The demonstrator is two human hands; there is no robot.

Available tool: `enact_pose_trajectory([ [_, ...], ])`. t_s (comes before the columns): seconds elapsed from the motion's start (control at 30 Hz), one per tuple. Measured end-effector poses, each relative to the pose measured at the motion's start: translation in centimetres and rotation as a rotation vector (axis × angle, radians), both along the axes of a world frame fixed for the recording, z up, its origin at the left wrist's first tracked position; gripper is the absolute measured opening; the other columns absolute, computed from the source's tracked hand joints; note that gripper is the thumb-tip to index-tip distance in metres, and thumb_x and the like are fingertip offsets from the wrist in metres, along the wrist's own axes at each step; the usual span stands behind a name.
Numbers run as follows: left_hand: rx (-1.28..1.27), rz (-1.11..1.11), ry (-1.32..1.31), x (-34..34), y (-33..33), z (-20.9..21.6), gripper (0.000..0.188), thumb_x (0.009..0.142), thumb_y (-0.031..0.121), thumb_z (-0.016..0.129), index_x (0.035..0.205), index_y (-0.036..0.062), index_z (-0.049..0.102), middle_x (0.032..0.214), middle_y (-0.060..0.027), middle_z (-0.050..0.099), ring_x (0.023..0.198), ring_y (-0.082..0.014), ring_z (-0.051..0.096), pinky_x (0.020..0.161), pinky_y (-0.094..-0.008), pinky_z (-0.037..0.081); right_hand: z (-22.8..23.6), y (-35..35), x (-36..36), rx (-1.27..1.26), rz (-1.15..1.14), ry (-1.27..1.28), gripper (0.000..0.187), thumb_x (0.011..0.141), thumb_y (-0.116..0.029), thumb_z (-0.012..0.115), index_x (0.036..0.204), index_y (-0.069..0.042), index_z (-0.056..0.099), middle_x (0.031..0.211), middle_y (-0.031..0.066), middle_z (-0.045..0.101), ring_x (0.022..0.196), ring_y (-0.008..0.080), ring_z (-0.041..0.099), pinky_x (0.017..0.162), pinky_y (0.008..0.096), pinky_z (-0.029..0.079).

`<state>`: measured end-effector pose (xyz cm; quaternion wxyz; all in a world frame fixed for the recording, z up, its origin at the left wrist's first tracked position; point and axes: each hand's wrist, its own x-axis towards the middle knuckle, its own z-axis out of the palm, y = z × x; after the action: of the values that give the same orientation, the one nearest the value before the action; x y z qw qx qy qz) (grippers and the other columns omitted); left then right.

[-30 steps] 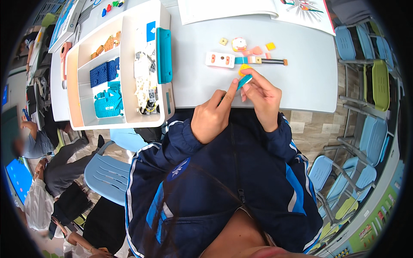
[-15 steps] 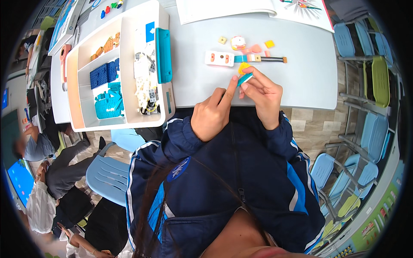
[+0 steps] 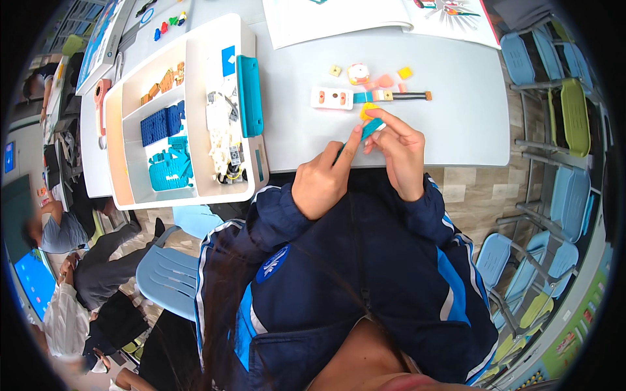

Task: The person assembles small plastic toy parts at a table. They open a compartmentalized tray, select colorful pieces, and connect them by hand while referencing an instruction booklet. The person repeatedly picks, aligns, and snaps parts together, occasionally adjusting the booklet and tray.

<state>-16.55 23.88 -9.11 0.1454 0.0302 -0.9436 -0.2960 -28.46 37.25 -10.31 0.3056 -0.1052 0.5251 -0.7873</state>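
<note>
Near the table's front edge, my two hands hold a narrow teal building-brick piece (image 3: pixel 371 129) with white at its right end. My left hand (image 3: pixel 321 182) is closed, its index finger laid along the piece; a dark teal bit shows beside that finger. My right hand (image 3: pixel 402 155) pinches the white end between thumb and fingers. A yellow piece (image 3: pixel 368 110) sits just past my right fingertips; whether they touch it I cannot tell. Beyond lie a white block with orange-brown ovals (image 3: pixel 332 98) and a connector strip (image 3: pixel 409 96) with dark wires.
Loose pink pieces (image 3: pixel 385 81), a white-and-pink block (image 3: pixel 358 73) and a yellow brick (image 3: pixel 405 73) lie farther back. At left stands a divided white tray (image 3: pixel 117 137) of sorted bricks with a teal handle (image 3: pixel 249 96). An open booklet (image 3: pixel 339 23) lies at the far edge.
The teal piece has turned a little between my fingers and shows more of its top and white end. My left hand has shifted slightly. The view has moved a little.
</note>
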Motion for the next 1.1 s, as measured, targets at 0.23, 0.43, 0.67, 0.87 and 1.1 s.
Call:
enact_pose_trajectory([
  [0.23, 1.150, 0.114, -0.162, 0.1, -1.6, 1.5, 0.035, 0.104, 0.016, 0.051, 0.135, 0.0011, 0.053, 0.102, -0.0122, 0.072, 0.078, -0.0090, 0.062, 0.070, -0.0256, 0.050, 1.5, 1.4, -1.1, 0.178, -0.053, 0.286, 0.037, 0.095, 0.004, 0.055, 0.132, 0.004, 0.056, 0.104, 0.0125, 0.069, 0.084, 0.0126, 0.066, 0.078, 0.0279, 0.055],
  [0.43, 1.534, 0.233, 0.096, -1.4, -2.2, 2.1, 0.035, 0.101, 0.023, 0.055, 0.129, 0.0019, 0.054, 0.119, -0.0190, 0.068, 0.111, -0.0173, 0.059, 0.096, -0.0333, 0.042, 1.9, 3.9, -4.4, 0.612, -0.077, 0.807, 0.030, 0.090, 0.001, 0.065, 0.120, -0.001, 0.065, 0.101, 0.0147, 0.070, 0.085, 0.0203, 0.069, 0.078, 0.0294, 0.055],
  [0.67, 1.880, 0.258, 0.213, -2.6, -2.1, 1.5, 0.025, 0.100, 0.006, 0.052, 0.125, 0.0005, 0.049, 0.135, -0.0281, 0.055, 0.122, -0.0331, 0.058, 0.105, -0.0451, 0.048, 1.6, 3.9, -5.8, 0.778, 0.084, 1.172, 0.032, 0.080, -0.003, 0.074, 0.112, 0.000, 0.070, 0.091, 0.0126, 0.065, 0.082, 0.0296, 0.063, 0.070, 0.0351, 0.053],
  [0.87, 1.902, 0.234, 0.261, -2.7, -1.6, 2.2, 0.016, 0.099, 0.001, 0.050, 0.115, 0.0038, 0.049, 0.137, -0.0335, 0.050, 0.133, -0.0407, 0.048, 0.109, -0.0512, 0.044, 2.2, 3.4, -4.8, 0.812, -0.061, 1.002, 0.034, 0.080, -0.005, 0.076, 0.113, 0.000, 0.070, 0.096, 0.0142, 0.066, 0.086, 0.0276, 0.064, 0.073, 0.0344, 0.053],
  [1.1, 1.854, 0.213, 0.344, -2.4, -0.3, 2.4, 0.013, 0.101, 0.007, 0.048, 0.113, 0.0061, 0.050, 0.137, -0.0361, 0.048, 0.132, -0.0433, 0.048, 0.107, -0.0510, 0.045, 5.6, 0.3, -0.9, 0.476, -0.034, 1.282, 0.034, 0.078, -0.005, 0.077, 0.111, -0.002, 0.069, 0.100, 0.0152, 0.066, 0.089, 0.0320, 0.064, 0.077, 0.0379, 0.053],
])
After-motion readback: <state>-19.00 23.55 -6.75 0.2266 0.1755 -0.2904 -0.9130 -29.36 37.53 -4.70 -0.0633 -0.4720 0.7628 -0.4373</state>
